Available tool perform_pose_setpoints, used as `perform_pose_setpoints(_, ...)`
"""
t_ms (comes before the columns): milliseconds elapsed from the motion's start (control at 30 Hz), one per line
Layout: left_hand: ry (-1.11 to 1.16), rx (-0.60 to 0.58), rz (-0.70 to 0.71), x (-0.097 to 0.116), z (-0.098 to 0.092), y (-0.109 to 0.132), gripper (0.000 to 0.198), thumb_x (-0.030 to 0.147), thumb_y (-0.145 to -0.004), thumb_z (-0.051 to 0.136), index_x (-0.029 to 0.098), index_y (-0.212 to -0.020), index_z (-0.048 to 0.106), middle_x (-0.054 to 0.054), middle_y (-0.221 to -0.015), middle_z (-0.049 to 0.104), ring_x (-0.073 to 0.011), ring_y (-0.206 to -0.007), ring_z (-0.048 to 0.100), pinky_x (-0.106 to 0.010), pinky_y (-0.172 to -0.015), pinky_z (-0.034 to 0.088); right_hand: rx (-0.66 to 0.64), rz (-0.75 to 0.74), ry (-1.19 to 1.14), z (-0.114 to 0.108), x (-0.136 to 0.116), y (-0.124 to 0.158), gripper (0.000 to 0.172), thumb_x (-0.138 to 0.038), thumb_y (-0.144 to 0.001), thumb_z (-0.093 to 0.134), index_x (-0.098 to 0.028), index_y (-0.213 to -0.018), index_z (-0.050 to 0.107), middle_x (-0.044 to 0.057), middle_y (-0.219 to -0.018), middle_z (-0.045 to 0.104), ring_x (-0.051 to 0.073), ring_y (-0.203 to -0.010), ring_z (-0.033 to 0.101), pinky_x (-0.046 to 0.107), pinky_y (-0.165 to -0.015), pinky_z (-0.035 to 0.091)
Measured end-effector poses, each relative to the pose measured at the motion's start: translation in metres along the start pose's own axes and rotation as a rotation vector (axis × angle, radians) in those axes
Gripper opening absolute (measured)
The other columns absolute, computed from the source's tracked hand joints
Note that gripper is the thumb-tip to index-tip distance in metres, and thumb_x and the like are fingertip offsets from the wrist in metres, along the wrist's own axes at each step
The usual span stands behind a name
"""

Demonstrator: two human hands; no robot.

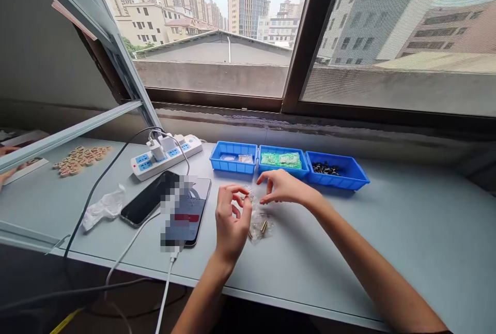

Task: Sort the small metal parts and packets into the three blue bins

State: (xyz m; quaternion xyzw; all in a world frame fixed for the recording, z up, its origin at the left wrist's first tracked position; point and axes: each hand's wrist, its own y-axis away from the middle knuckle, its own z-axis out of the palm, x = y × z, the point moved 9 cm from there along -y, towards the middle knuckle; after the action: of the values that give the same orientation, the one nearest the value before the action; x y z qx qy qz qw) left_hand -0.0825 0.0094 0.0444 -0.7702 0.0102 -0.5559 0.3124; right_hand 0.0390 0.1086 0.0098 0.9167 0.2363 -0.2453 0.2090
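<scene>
My left hand is raised over the table with its thumb and forefinger pinched together on a small clear plastic bag; what is inside it is hard to make out. Just to the right, my right hand hovers palm down, its thumb and forefinger apart with nothing visible between them. Below the hands, clear plastic packaging lies on the table, and a small brass-coloured cylindrical piece shows in it. My left fingers partly cover the packaging.
Behind my hands stand three blue bins, holding small packets, green-and-white packets and small black parts. Left are two phones, cables, a power strip, crumpled plastic, wooden pieces and a metal frame. Another person's hand shows far left.
</scene>
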Motion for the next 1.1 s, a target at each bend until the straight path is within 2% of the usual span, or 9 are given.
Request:
perform_pose_setpoints(100, -0.007, -0.017, -0.048, -0.005, 0.002, 0.001, 0.007, 0.024, -0.081, 0.054, 0.02, -0.086, 0.056, -0.002, -0.088, 0.056, -0.0083, -0.06, 0.053, -0.016, -0.044, 0.041, -0.098, -0.065, -0.206, -0.003, -0.004, 0.007, 0.038, -0.029, -0.072, 0.079, -0.014, -0.104, 0.066, 0.001, -0.072, 0.07, 0.012, -0.054, 0.064, 0.022, -0.05, 0.051)
perform_pose_setpoints(200, -0.002, -0.007, -0.079, -0.007, 0.001, 0.001, 0.017, 0.032, -0.081, 0.06, 0.02, -0.093, 0.056, -0.004, -0.092, 0.059, -0.009, -0.061, 0.054, -0.017, -0.045, 0.043, -0.194, -0.23, -0.462, -0.009, -0.022, 0.019, 0.037, -0.033, -0.071, 0.079, -0.014, -0.1, 0.067, 0.001, -0.073, 0.069, 0.012, -0.06, 0.066, 0.022, -0.054, 0.055)
perform_pose_setpoints(333, 0.006, -0.023, -0.023, -0.002, 0.002, 0.0, 0.021, 0.037, -0.08, 0.066, 0.02, -0.088, 0.059, -0.002, -0.086, 0.06, -0.009, -0.059, 0.052, -0.017, -0.044, 0.041, -0.174, -0.367, -0.553, -0.022, -0.039, 0.033, 0.034, -0.031, -0.075, 0.075, -0.016, -0.105, 0.066, 0.003, -0.081, 0.071, 0.013, -0.068, 0.068, 0.022, -0.056, 0.058)
perform_pose_setpoints(433, 0.004, -0.056, 0.04, 0.004, 0.004, 0.0, 0.019, 0.035, -0.084, 0.063, 0.02, -0.074, 0.057, 0.001, -0.072, 0.059, -0.0084, -0.056, 0.051, -0.017, -0.047, 0.042, -0.101, -0.419, -0.539, -0.03, -0.046, 0.039, 0.032, -0.028, -0.078, 0.072, -0.017, -0.107, 0.066, 0.005, -0.088, 0.072, 0.015, -0.074, 0.069, 0.022, -0.057, 0.057)
perform_pose_setpoints(500, 0.025, -0.061, 0.061, 0.007, 0.004, 0.0, 0.019, 0.033, -0.086, 0.061, 0.02, -0.074, 0.056, 0.002, -0.068, 0.059, -0.0082, -0.055, 0.053, -0.017, -0.048, 0.043, -0.052, -0.444, -0.494, -0.035, -0.05, 0.042, 0.031, -0.026, -0.076, 0.073, -0.018, -0.106, 0.067, 0.005, -0.088, 0.072, 0.015, -0.076, 0.069, 0.02, -0.055, 0.055)
perform_pose_setpoints(733, 0.063, -0.001, 0.194, 0.018, -0.003, 0.003, 0.009, 0.024, -0.086, 0.062, 0.021, -0.079, 0.057, 0.002, -0.079, 0.058, -0.0078, -0.065, 0.056, -0.016, -0.051, 0.046, 0.103, -0.559, -0.283, -0.043, -0.067, 0.055, 0.003, -0.016, -0.078, 0.068, -0.018, -0.078, 0.07, 0.001, -0.079, 0.07, 0.011, -0.064, 0.063, 0.019, -0.053, 0.049)
perform_pose_setpoints(900, 0.01, 0.059, 0.247, 0.022, -0.007, 0.005, 0.006, 0.024, -0.084, 0.066, 0.021, -0.081, 0.062, 0.0, -0.089, 0.053, -0.006, -0.064, 0.054, -0.015, -0.049, 0.045, 0.266, -0.647, -0.15, -0.054, -0.075, 0.066, 0.016, -0.017, -0.081, 0.068, -0.019, -0.065, 0.07, 0.004, -0.097, 0.068, 0.01, -0.065, 0.062, 0.021, -0.057, 0.051)
perform_pose_setpoints(1033, -0.001, 0.096, 0.203, 0.018, -0.01, 0.005, 0.008, 0.027, -0.082, 0.069, 0.021, -0.085, 0.064, -0.002, -0.094, 0.053, -0.0061, -0.062, 0.053, -0.016, -0.046, 0.045, 0.258, -0.672, -0.171, -0.056, -0.074, 0.069, 0.016, -0.018, -0.08, 0.068, -0.021, -0.065, 0.072, 0.005, -0.11, 0.066, 0.012, -0.073, 0.065, 0.022, -0.056, 0.052)
perform_pose_setpoints(1100, -0.001, 0.089, 0.2, 0.018, -0.01, 0.005, 0.008, 0.028, -0.083, 0.067, 0.022, -0.087, 0.065, -0.002, -0.094, 0.054, -0.0067, -0.063, 0.053, -0.016, -0.046, 0.045, 0.237, -0.687, -0.222, -0.056, -0.075, 0.07, 0.013, -0.019, -0.081, 0.068, -0.02, -0.068, 0.073, 0.005, -0.104, 0.068, 0.013, -0.074, 0.065, 0.021, -0.055, 0.052)
